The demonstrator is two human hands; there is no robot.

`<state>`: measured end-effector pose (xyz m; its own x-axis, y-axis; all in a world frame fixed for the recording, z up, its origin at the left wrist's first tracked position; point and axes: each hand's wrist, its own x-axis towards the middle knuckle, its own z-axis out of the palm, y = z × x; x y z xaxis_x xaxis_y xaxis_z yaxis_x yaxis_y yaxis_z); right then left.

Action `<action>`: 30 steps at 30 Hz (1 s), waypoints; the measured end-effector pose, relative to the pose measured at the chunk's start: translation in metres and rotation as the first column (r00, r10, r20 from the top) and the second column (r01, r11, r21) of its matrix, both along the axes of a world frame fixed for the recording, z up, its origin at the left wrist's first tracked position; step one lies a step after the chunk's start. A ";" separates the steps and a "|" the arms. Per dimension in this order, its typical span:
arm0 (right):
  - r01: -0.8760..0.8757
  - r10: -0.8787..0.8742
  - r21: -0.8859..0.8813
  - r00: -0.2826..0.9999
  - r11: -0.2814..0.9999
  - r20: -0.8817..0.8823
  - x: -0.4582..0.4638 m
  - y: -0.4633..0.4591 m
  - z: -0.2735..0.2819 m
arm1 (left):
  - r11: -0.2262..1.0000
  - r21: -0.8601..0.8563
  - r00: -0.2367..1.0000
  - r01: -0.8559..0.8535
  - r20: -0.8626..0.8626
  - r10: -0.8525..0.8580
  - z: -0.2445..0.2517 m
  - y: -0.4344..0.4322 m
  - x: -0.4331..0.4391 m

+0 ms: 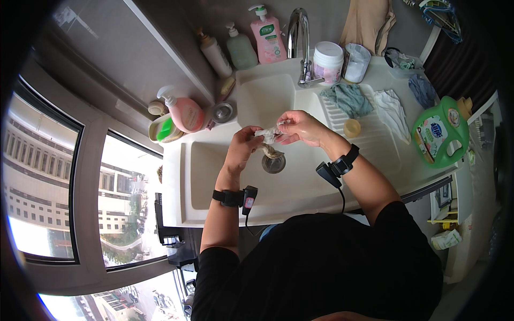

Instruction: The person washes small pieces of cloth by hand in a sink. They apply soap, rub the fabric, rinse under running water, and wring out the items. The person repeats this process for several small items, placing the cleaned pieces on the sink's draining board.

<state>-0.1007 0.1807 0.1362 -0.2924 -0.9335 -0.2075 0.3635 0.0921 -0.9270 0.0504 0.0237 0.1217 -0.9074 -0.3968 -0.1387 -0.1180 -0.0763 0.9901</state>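
Note:
Over the white laundry sink [237, 188] I hold a small wet white cloth [266, 135] stretched between both hands. My left hand [242, 147] pinches its left end between thumb and fingers. At the other end, my right hand [302, 127] grips the cloth with its fingertips. Just below the cloth, a twisted beige cloth [273, 151] reaches to the metal drain [274, 164]; whether it joins the white one I cannot tell. A chrome faucet [306, 68] stands behind my hands.
On the ribbed washboard [337, 116] lie a grey-green cloth [348, 99] and a yellowish cup [352, 128]. To the right are a white cloth [391, 112] and a green detergent jug [441, 132]. Pump bottles [269, 40] line the back; a pink one [185, 115] stands left.

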 end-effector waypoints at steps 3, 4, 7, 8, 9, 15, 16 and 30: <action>0.199 -0.178 0.069 0.955 0.977 -0.238 -0.012 0.007 0.000 | 0.970 0.240 0.997 0.030 0.060 -0.046 -0.010 -0.017 0.005; 0.248 -0.230 0.064 0.950 0.967 -0.213 -0.014 0.008 -0.001 | 0.963 0.265 0.996 0.050 0.064 -0.069 -0.014 -0.019 0.006; 0.210 -0.211 -0.030 0.978 0.977 -0.006 -0.020 0.012 -0.007 | 0.956 0.289 0.993 0.051 0.083 -0.078 -0.025 -0.021 0.008; 0.186 -0.177 -0.072 0.977 0.980 0.120 -0.021 0.013 -0.009 | 0.951 0.306 0.994 0.046 0.077 -0.073 -0.028 -0.020 0.009; 0.171 -0.147 -0.148 0.976 0.974 0.163 -0.021 0.014 -0.011 | 0.946 0.322 0.995 0.042 0.069 -0.068 -0.029 -0.021 0.010; 0.118 -0.109 -0.249 0.993 0.961 0.050 -0.033 0.027 -0.008 | 0.865 0.499 0.997 -0.054 -0.020 0.074 -0.035 -0.047 0.025; 0.153 -0.163 -0.235 0.986 0.960 -0.023 -0.037 0.030 -0.005 | 0.825 0.552 0.987 -0.119 -0.024 0.158 -0.036 -0.052 0.028; -0.137 0.113 -0.005 0.841 0.991 -0.529 0.021 -0.027 -0.018 | 0.736 0.474 0.872 0.484 -0.188 -0.452 0.005 -0.045 0.024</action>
<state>-0.0797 0.1539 0.1181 -0.2271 -0.9737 -0.0171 -0.1915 0.0618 -0.9795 0.0748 -0.0216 0.1262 -0.9725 0.1884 -0.1373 -0.2154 -0.5016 0.8378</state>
